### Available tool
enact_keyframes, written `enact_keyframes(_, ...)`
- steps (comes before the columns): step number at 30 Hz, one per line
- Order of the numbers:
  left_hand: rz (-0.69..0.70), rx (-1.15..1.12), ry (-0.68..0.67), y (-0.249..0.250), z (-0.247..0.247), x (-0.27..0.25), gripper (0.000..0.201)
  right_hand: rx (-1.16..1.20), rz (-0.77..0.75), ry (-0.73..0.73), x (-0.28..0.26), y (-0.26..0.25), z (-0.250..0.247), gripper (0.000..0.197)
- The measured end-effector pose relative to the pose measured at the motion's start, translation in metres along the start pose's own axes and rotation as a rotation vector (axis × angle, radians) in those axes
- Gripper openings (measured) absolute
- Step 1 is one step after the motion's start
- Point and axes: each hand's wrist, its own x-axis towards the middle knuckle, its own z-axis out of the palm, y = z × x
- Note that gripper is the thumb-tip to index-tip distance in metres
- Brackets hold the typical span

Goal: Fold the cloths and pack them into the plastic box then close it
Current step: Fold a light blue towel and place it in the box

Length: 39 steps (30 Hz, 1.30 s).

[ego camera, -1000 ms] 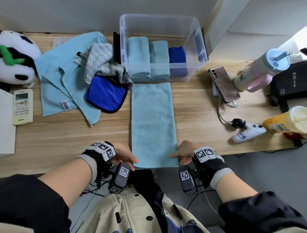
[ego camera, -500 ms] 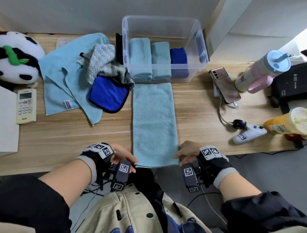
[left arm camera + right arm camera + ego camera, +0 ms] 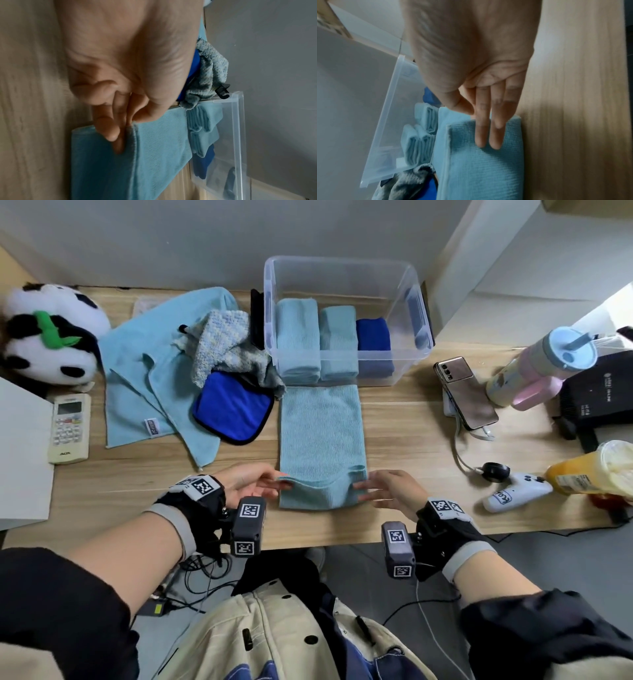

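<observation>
Left grip (image 3: 250,486) pinches the near hem of the light-blue cloth (image 3: 322,433). Right grip (image 3: 394,491) lays straight fingers on the same flap, thumb at its edge; pinch or press, I cannot tell. The flap lies doubled over the strip on the bench (image 3: 411,446). Beyond, three folded cloths (image 3: 298,337) sit in the plastic box (image 3: 416,302), no lid on. A loose pile (image 3: 222,361) lies on the left. Roughly midway, I'd judge.

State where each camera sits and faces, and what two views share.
Head: on the head, facing down at the desk, light blue cloth and plastic box; forearms, left hand and right hand show.
Left wrist: looks along the left hand, which pinches the cloth's edge.
Right wrist: looks along the right hand, fingers on the folded flap.
Shared: both wrist views show cloth and box.
</observation>
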Motion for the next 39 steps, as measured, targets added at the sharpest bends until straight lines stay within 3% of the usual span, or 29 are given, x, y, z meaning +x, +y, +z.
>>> enact_keyframes(5, 0.152, 0.197, 0.119, -0.003, 0.005, 0.007, 0.002, -0.232, -0.058, 0.149, 0.014, 0.003, 0.003, 0.012)
enact_keyframes(8, 0.240, 0.403, 0.204, -0.005, 0.008, 0.016, 0.012, -0.388, -0.106, 0.274, 0.023, 0.005, 0.006, 0.018)
enact_keyframes(13, 0.338, 0.503, 0.348, -0.005, 0.012, 0.029, 0.030, -0.637, -0.110, 0.380, 0.031, 0.006, 0.009, 0.013)
enact_keyframes(17, 0.398, 0.522, 0.435, -0.002, 0.013, 0.038, 0.019, -0.662, -0.095, 0.384, 0.034, 0.008, 0.009, 0.011)
enact_keyframes(23, 0.394, 0.547, 0.476, -0.006, 0.011, 0.052, 0.019, -0.670, -0.162, 0.406, 0.038, 0.008, 0.009, 0.011)
enact_keyframes(26, 0.380, 0.521, 0.490, -0.006, 0.010, 0.053, 0.018, -0.720, -0.384, 0.245, 0.033, 0.007, 0.011, 0.020)
enact_keyframes(30, 0.380, 0.489, 0.474, -0.006, 0.008, 0.051, 0.022, -1.130, -0.601, 0.016, 0.026, 0.013, 0.018, 0.038)
enact_keyframes(32, 0.386, 0.466, 0.457, -0.004, 0.009, 0.050, 0.023, -1.282, -0.665, 0.001, 0.029, 0.019, 0.022, 0.046)
enact_keyframes(34, 0.410, 0.415, 0.411, 0.001, 0.010, 0.044, 0.021, -1.359, -0.705, 0.019, 0.031, 0.023, 0.026, 0.041)
enact_keyframes(37, 0.544, 0.300, 0.319, 0.009, 0.009, 0.036, 0.011, -1.331, -0.771, 0.044, 0.031, 0.018, 0.029, 0.024)
enact_keyframes(39, 0.643, 0.306, 0.243, 0.014, 0.010, 0.026, 0.006, -1.240, -0.777, 0.041, 0.033, 0.012, 0.030, 0.028)
